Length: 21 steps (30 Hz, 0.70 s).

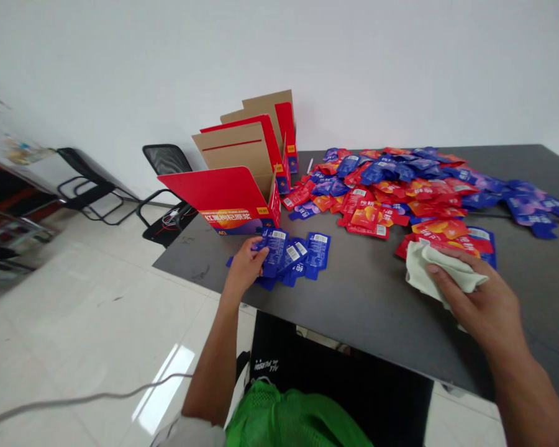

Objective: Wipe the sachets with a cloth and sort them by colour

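My left hand (246, 266) is at the table's front left, its thumb and fingers closed on the edge of a blue pouch (275, 253) with a white barcode label. That pouch overlaps several more blue pouches (317, 251) lying flat beside it. On the right, my right hand (487, 304) grips a folded whitish cloth (440, 268). The cloth touches or hangs just over a small stack of red pouches (440, 231), with a blue pouch edge showing at its right; the exact contact is hidden.
Open red cartons (235, 214) stand in a row at the table's left, lids raised. A large heap of red and blue pouches (391, 180) covers the back. A pen (310, 165) lies behind it. Black chairs (166, 160) stand left of the grey table (354, 298). A cable (97, 397) crosses the floor.
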Each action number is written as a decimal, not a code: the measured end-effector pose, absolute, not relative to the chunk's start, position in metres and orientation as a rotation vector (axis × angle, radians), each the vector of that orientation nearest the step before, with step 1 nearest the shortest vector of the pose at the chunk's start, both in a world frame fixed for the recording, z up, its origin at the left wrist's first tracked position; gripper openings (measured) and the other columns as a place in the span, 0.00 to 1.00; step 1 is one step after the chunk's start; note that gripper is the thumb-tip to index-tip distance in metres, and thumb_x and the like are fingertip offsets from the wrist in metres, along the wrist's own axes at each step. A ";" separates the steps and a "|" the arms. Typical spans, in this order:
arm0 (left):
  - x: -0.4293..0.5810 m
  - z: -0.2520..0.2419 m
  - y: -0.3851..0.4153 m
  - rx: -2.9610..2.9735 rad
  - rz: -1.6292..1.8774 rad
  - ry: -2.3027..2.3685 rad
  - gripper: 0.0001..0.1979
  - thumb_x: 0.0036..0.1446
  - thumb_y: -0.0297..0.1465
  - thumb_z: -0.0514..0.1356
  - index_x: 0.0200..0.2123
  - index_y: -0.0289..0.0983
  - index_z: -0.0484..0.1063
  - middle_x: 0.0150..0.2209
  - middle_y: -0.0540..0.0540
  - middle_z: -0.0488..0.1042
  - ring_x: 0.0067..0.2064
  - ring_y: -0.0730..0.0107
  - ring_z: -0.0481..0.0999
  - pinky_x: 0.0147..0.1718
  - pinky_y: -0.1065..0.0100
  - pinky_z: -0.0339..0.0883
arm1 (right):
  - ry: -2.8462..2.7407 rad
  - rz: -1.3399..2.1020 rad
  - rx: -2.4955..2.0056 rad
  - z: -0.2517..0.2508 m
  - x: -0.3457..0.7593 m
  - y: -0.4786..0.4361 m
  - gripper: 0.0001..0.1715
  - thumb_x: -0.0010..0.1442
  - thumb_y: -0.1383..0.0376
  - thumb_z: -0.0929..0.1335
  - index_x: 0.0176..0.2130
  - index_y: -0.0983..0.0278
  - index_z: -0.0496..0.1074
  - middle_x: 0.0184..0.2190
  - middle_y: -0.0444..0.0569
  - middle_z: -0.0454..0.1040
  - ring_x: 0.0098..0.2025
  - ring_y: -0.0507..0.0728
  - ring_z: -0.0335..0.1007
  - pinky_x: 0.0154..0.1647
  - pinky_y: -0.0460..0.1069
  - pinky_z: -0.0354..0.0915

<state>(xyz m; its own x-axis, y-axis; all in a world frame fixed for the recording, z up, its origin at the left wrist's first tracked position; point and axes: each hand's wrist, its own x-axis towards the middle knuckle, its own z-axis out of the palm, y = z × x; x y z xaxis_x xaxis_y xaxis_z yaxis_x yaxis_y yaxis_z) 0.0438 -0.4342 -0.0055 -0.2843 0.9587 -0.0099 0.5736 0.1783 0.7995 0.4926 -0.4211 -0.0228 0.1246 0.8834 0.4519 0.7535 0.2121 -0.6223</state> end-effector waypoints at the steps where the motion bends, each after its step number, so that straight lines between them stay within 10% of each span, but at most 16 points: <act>1: 0.045 -0.007 -0.435 1.449 0.966 1.956 0.28 0.66 0.46 0.57 0.63 0.36 0.65 0.26 0.53 0.75 0.23 0.68 0.74 0.28 0.69 0.68 | -1.647 0.195 -1.558 -0.023 0.492 -0.421 0.30 0.61 0.44 0.71 0.55 0.58 0.78 0.50 0.53 0.81 0.50 0.66 0.79 0.53 0.58 0.71; 9: 0.052 -0.005 -0.451 1.750 0.898 2.211 0.22 0.68 0.43 0.59 0.58 0.38 0.73 0.49 0.40 0.78 0.47 0.58 0.79 0.52 0.58 0.72 | -1.663 0.196 -1.550 -0.024 0.492 -0.422 0.30 0.61 0.45 0.71 0.55 0.58 0.77 0.50 0.54 0.81 0.50 0.65 0.79 0.55 0.58 0.72; 21: 0.083 -0.014 -0.464 1.959 1.286 2.203 0.15 0.71 0.40 0.58 0.49 0.38 0.78 0.49 0.40 0.71 0.45 0.62 0.76 0.49 0.62 0.73 | -1.636 0.197 -1.482 -0.018 0.490 -0.427 0.29 0.63 0.47 0.71 0.56 0.60 0.77 0.51 0.55 0.81 0.52 0.64 0.78 0.57 0.59 0.71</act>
